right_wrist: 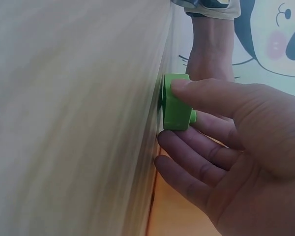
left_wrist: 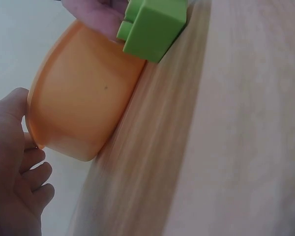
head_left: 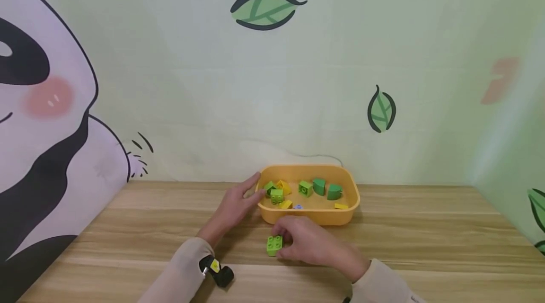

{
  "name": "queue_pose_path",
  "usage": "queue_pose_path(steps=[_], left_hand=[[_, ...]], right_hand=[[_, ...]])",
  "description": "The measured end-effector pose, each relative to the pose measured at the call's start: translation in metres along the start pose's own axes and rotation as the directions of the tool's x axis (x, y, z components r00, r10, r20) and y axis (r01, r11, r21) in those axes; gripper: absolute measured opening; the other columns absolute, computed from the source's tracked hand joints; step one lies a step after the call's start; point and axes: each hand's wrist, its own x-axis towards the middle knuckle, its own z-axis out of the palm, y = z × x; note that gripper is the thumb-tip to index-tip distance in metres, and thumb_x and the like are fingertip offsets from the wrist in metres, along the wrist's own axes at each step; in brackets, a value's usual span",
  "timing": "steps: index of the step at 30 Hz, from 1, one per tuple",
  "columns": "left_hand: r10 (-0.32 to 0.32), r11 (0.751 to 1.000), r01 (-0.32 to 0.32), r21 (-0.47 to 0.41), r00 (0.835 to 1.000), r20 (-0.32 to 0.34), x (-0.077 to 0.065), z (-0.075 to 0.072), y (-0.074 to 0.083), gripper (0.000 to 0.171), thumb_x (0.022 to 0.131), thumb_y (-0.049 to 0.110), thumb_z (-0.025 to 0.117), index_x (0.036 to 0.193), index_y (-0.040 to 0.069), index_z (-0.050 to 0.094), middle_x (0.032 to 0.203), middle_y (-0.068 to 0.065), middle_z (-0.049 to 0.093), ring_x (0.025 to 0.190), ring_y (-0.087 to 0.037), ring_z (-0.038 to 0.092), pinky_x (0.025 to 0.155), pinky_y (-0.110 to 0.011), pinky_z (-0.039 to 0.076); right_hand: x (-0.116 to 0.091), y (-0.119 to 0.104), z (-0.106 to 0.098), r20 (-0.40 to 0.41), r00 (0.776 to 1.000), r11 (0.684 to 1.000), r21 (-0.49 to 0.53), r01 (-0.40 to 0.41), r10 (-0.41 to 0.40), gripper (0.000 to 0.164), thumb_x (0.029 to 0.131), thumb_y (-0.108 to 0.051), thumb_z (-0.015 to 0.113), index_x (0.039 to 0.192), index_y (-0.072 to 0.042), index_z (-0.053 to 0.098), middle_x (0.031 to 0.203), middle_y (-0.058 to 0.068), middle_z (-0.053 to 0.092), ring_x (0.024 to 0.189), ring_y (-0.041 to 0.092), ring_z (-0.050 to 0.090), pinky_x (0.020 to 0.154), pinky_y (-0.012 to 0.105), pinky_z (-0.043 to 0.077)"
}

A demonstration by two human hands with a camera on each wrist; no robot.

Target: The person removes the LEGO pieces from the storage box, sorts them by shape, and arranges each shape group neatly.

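My left hand [head_left: 234, 206] holds the left end of an orange plastic bin [head_left: 311, 218], its thumb over the rim; the left wrist view shows its other fingers curled beside the bin's outer wall. In front of the bin, my right hand [head_left: 308, 241] pinches a light green toy building brick [head_left: 274, 245] between thumb and fingers. The brick's studs face up, and its underside is close to the table [head_left: 408, 236]. In the right wrist view the thumb presses one side of the green brick [right_wrist: 176, 103], while the lower fingers spread loosely beneath it.
Inside the bin lie several bricks: a light green brick [head_left: 305, 188], dark green curved pieces [head_left: 334, 191], a yellow piece [head_left: 340, 206] and a small purple one [head_left: 298, 207]. Behind the bin rises a printed wall cloth [head_left: 204, 104]. A black device [head_left: 219, 272] is strapped to the left wrist.
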Motion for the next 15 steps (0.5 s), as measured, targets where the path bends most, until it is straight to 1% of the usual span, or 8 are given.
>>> queue_pose_path(steps=[5,8,15], left_hand=[[-0.002,1.0,0.002,0.0,1.0,0.001,0.0,0.0,0.0,0.061,0.108,0.029,0.064,0.161,0.007,0.043,0.166,-0.008,0.04,0.153,-0.032,0.037,0.126,-0.051,0.027],[-0.003,1.0,0.003,-0.003,1.0,0.0,0.0,0.0,0.001,0.061,0.108,0.029,0.064,0.161,0.007,0.044,0.166,-0.008,0.04,0.153,-0.032,0.037,0.126,-0.051,0.028],[0.003,1.0,-0.003,-0.006,1.0,0.008,0.0,-0.001,0.0,0.062,0.108,0.031,0.064,0.161,0.007,0.043,0.166,-0.008,0.04,0.153,-0.031,0.037,0.126,-0.051,0.027]], right_hand=[[-0.003,-0.018,-0.006,0.006,1.0,1.0,-0.012,0.026,-0.025,0.039,0.089,-0.03,0.09,0.12,-0.015,0.072,0.102,-0.015,0.07,0.089,0.0,0.063,0.079,0.022,0.058],[-0.002,-0.019,-0.005,0.01,0.999,0.999,-0.018,0.037,-0.036,0.039,0.089,-0.031,0.09,0.121,-0.016,0.072,0.101,-0.015,0.069,0.088,-0.001,0.062,0.078,0.021,0.058],[0.005,0.003,0.004,0.005,0.999,0.999,0.005,0.033,-0.033,0.042,0.086,-0.034,0.092,0.121,-0.021,0.072,0.101,-0.021,0.067,0.089,-0.002,0.064,0.08,0.02,0.058]])
